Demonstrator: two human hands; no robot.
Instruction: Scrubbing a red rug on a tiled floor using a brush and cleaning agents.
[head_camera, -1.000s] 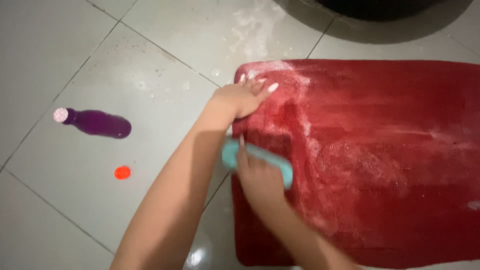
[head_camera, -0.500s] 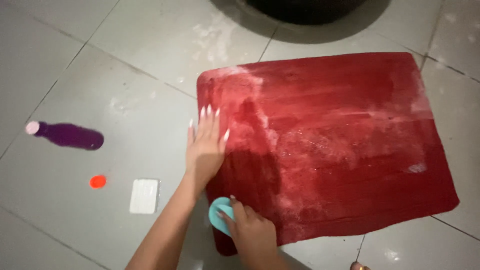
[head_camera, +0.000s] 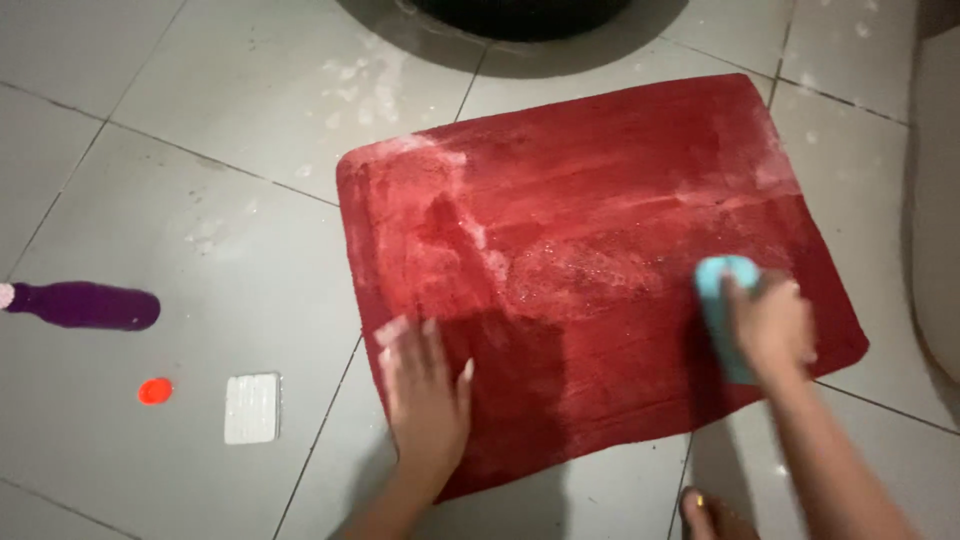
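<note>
A wet red mat (head_camera: 600, 250) with patches of white suds lies flat on the grey tiled floor. My left hand (head_camera: 425, 395) presses flat on the mat's near left corner, fingers spread. My right hand (head_camera: 770, 325) grips a turquoise scrub brush (head_camera: 722, 305) and holds it down on the mat near its right edge. Motion blurs both hands slightly.
A purple bottle (head_camera: 85, 305) lies on its side on the tiles at far left. Near it sit an orange cap (head_camera: 154, 391) and a white rectangular bar (head_camera: 251, 408). A dark round tub (head_camera: 520, 12) stands beyond the mat. A toe (head_camera: 712, 515) shows at the bottom edge.
My right hand has swept the brush from the mat's near left corner across to its right side. My left hand slid down toward the near left corner. The view shifted.
</note>
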